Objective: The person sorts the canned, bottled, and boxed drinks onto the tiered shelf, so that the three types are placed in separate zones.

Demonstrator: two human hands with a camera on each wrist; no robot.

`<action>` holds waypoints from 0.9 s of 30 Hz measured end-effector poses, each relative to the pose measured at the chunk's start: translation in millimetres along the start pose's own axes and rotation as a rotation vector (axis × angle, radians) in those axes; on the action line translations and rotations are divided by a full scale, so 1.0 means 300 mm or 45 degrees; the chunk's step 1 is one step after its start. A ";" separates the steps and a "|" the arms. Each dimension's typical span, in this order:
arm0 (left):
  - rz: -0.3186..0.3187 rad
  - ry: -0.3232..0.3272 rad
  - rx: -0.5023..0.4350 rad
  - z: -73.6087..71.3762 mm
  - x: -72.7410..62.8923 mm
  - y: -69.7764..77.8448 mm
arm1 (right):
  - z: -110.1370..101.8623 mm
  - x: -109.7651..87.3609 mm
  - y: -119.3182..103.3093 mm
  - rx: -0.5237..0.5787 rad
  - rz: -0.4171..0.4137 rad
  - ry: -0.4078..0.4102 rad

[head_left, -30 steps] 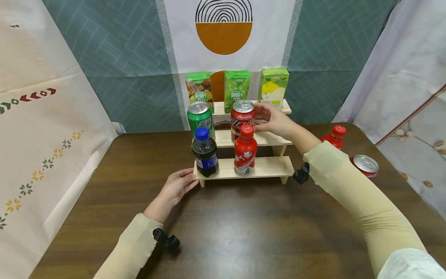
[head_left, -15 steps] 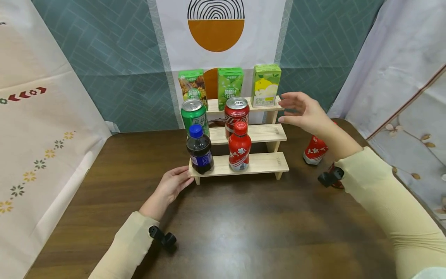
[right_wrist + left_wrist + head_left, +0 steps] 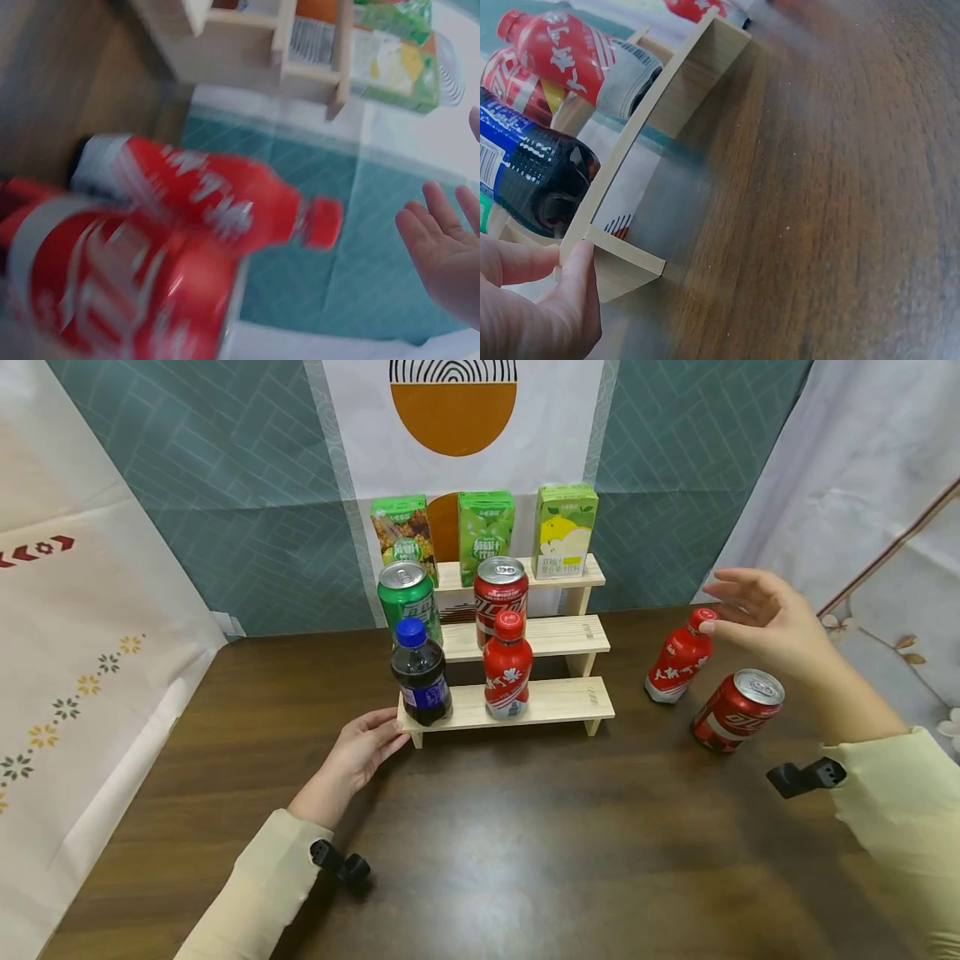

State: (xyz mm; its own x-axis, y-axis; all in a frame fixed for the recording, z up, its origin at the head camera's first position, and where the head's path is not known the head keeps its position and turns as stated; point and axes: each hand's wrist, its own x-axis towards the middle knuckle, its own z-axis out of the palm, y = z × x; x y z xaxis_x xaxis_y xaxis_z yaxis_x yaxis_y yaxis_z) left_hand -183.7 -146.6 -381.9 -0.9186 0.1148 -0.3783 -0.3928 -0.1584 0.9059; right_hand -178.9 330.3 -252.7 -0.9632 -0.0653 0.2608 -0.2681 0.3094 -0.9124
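Note:
A three-step wooden display rack (image 3: 562, 700) stands at the back of the table. My left hand (image 3: 362, 752) pinches the left end of its lowest step between thumb and fingers, beside a dark cola bottle (image 3: 422, 681) with a blue cap. My right hand (image 3: 776, 622), fingers spread and holding nothing, hovers by the cap of a red bottle (image 3: 678, 660) that stands on the table right of the rack. A gap shows between hand and cap in the right wrist view. Just in front of that bottle is a red cola can (image 3: 738, 710).
Another red bottle (image 3: 507, 668) shares the lowest step. A green can (image 3: 408, 597) and a red can (image 3: 501, 593) stand on the middle step. Three juice boxes, one with a yellow fruit picture (image 3: 564, 539), line the top step. Fabric (image 3: 667, 485) hangs behind the table.
My right hand has let go of the red can on the middle step and moved right to the red bottle on the table. The left hand stays on the rack. The head view has shifted slightly.

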 end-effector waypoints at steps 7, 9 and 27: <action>-0.020 -0.021 -0.006 -0.003 -0.003 -0.001 | -0.091 -0.076 0.096 -0.346 0.061 0.032; -0.027 -0.022 0.003 -0.005 -0.001 -0.001 | -0.112 -0.101 0.132 -0.366 0.073 0.013; -0.038 -0.015 0.001 -0.002 -0.001 0.007 | -0.203 -0.220 0.414 0.127 0.076 -0.376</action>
State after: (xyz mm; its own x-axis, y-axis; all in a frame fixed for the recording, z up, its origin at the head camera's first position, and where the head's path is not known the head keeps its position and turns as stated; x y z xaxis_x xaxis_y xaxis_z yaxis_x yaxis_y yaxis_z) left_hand -184.4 -147.6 -380.1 -0.9059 0.1312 -0.4027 -0.4199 -0.1542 0.8944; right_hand -147.3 430.9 -364.0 -0.9378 -0.3270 0.1167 -0.1979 0.2272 -0.9535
